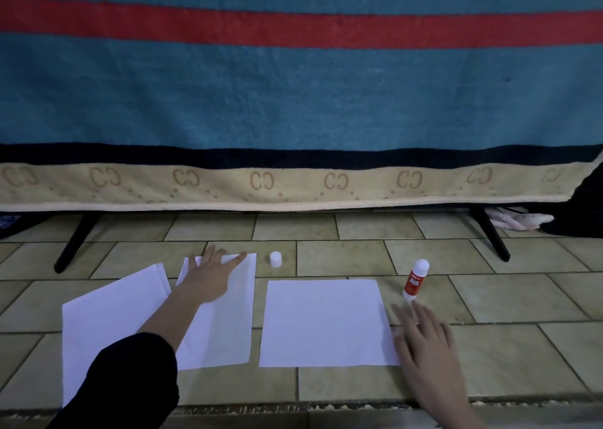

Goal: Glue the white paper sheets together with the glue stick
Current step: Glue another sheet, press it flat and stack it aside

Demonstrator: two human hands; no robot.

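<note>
Tiled floor (326,389) under paper sheets (323,324); striped blanket (293,102) behind.

We see the right hand (424,337) blurred, its fingers indistinct. The left arm's dark sleeve (130,376) covers the near corner of the leftmost paper sheet (107,317) and runs off the bottom edge. The glue stick (415,280) label is unreadable.
</note>
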